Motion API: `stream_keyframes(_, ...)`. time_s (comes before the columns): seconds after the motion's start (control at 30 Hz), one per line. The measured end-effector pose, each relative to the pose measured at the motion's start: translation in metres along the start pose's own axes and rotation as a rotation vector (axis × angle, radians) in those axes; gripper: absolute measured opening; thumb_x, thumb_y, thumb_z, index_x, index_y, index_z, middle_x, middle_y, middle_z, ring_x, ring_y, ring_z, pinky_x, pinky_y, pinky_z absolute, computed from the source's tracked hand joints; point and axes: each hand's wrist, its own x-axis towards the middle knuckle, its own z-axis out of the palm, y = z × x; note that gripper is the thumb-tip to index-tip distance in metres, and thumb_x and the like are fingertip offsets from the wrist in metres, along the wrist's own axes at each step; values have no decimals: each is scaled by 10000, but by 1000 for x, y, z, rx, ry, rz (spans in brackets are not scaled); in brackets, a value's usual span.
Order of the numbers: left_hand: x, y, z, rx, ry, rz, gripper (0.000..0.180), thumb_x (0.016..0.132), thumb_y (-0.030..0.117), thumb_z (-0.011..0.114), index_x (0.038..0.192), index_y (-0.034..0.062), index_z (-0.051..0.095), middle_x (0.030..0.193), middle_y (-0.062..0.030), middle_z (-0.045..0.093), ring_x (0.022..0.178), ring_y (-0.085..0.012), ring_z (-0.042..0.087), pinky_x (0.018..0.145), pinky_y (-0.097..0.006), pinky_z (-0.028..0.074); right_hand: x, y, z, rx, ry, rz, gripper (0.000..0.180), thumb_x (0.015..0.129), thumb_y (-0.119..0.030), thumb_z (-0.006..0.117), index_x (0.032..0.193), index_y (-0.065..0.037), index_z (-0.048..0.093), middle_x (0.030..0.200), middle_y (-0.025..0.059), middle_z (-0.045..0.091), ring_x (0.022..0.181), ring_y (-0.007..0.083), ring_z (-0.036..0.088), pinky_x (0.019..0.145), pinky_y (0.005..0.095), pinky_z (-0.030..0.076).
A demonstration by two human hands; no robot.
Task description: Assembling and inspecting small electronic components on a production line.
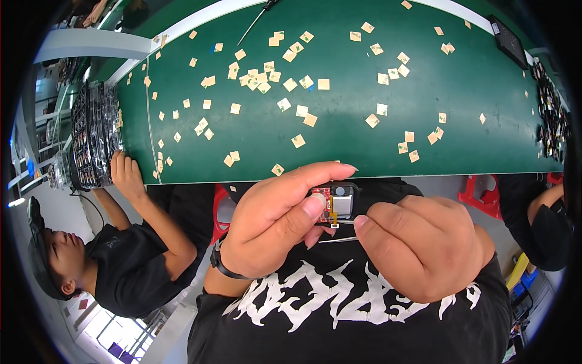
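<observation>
Just in front of the table's near edge, my left hand grips a small black-cased electronic device. Its thumb presses on the red circuit board inside the case. A silver rectangular part sits beside the board, and a yellow flex strip with a small white connector hangs at the lower edge. My right hand is closed around thin metal tweezers, mostly covered by the fingers. Their tip is at the connector; whether it touches is too small to tell.
Many small beige square stickers lie scattered over the green table. A screwdriver lies at the far edge. At left, a co-worker's hand touches stacked trays. A black box and piled parts are at right.
</observation>
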Motion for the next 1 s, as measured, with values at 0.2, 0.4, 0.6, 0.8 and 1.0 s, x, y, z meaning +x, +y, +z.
stream_keyframes(0.2, -1, 2, 2, -10, 20, -46, 412, 1063, 208, 501, 1378, -47, 575, 918, -37, 659, 637, -47, 536, 580, -194, 429, -1, 2, 2, 9, 12, -45, 206, 704, -68, 707, 865, 50, 656, 804, 121, 617, 582, 140, 524, 419, 237, 408)
stream_keyframes(0.4, -1, 1, 4, 37, 50, -59, 425, 1050, 233, 521, 1343, -64, 600, 917, -28, 655, 629, -25, 501, 554, -168, 385, -2, 2, 6, 24, 41, -76, 196, 710, -96, 694, 839, 47, 662, 789, 127, 617, 596, 141, 522, 408, 241, 391)
stream_keyframes(0.6, 2, -2, 4, 104, 48, -27, 394, 1044, 200, 513, 1312, -67, 627, 803, -7, 616, 589, -32, 481, 535, -184, 363, -1, 7, 3, 53, -12, -157, 194, 668, -12, 705, 835, 81, 670, 760, 140, 621, 545, 136, 504, 368, 237, 386)
stream_keyframes(0.8, 4, -7, 3, 144, 22, -11, 383, 1047, 190, 510, 1302, -67, 634, 773, -3, 604, 581, -41, 485, 531, -191, 361, -3, 8, 4, -11, -53, -242, 185, 697, -9, 701, 850, 86, 659, 759, 148, 620, 546, 140, 488, 375, 238, 363)
stream_keyframes(1.0, 4, -8, 3, 108, 26, -34, 362, 1058, 152, 487, 1334, -46, 613, 769, -20, 612, 578, -60, 516, 546, -213, 398, -8, 0, 3, -140, -37, -140, 179, 709, -87, 692, 825, 48, 669, 754, 126, 604, 621, 155, 506, 440, 231, 342)
